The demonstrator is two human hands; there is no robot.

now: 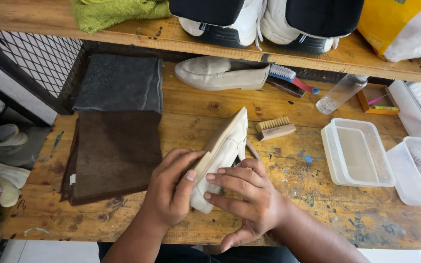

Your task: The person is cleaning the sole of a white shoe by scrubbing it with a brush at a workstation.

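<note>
**Both hands are steadying a beige loafer above the tabletop**

The left hand point(169, 187) is grasping the heel end of the beige loafer point(222, 151), which is standing on its side, sole to the left. The right hand point(247, 192) is pressing flat fingers on the upper, not clenched. Judging from this, a firm heel grip is helping best. The wooden brush point(275, 128) is lying near the toe, the brown cloth point(113, 153) on the left; the tabletop point(288, 195) edge is close under the wrists.

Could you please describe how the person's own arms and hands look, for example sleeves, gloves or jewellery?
Both forearms are bare: no sleeves reach into view. The left hand and the right hand wear no gloves. I see no watch or bracelet. The fingernails are short and unpainted. A ring cannot be ruled out.
</note>
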